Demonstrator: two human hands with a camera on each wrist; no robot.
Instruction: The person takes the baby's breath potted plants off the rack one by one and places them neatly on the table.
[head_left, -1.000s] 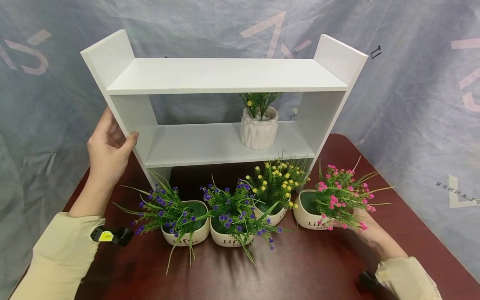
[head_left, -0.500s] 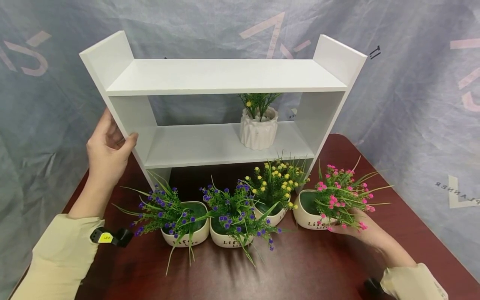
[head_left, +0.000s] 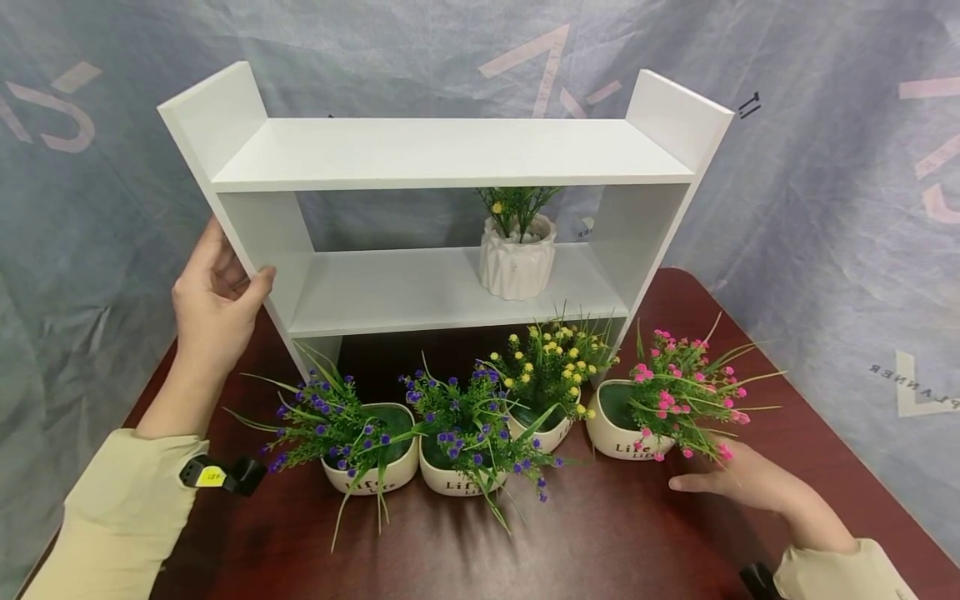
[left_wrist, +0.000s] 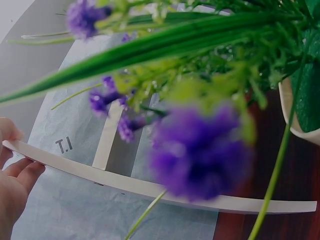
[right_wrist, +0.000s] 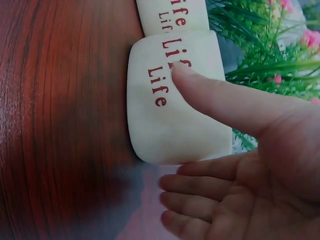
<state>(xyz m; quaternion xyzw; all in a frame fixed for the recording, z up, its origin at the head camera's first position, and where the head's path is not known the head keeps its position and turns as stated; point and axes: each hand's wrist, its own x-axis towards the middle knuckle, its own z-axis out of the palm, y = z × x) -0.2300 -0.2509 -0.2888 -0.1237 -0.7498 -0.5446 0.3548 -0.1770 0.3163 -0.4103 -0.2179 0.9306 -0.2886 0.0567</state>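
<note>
My left hand (head_left: 216, 304) grips the left side panel of the white shelf (head_left: 450, 154), its thumb on the front edge and its fingers behind. The left wrist view shows the hand (left_wrist: 17, 175) at the panel's edge (left_wrist: 150, 187), partly behind blurred purple flowers (left_wrist: 200, 150). My right hand (head_left: 750, 477) is just in front of the pink-flowered pot (head_left: 630, 433), apart from it in the head view, with pink blossoms covering part of the fingers. In the right wrist view the thumb and fingers (right_wrist: 200, 192) are extended beside the cream pot (right_wrist: 175, 125), holding nothing.
Two purple-flowered pots (head_left: 375, 475) (head_left: 457, 479) and a yellow-flowered pot (head_left: 551, 433) stand before the shelf on the dark red table (head_left: 585, 533). A white ribbed pot (head_left: 517, 262) with a plant stands on the middle board. Grey cloth (head_left: 825, 183) hangs behind.
My right hand has drawn away from the pink-flowered pot, toward the lower right, and its fingers have come off it. The left hand and the shelf have stayed nearly still.
</note>
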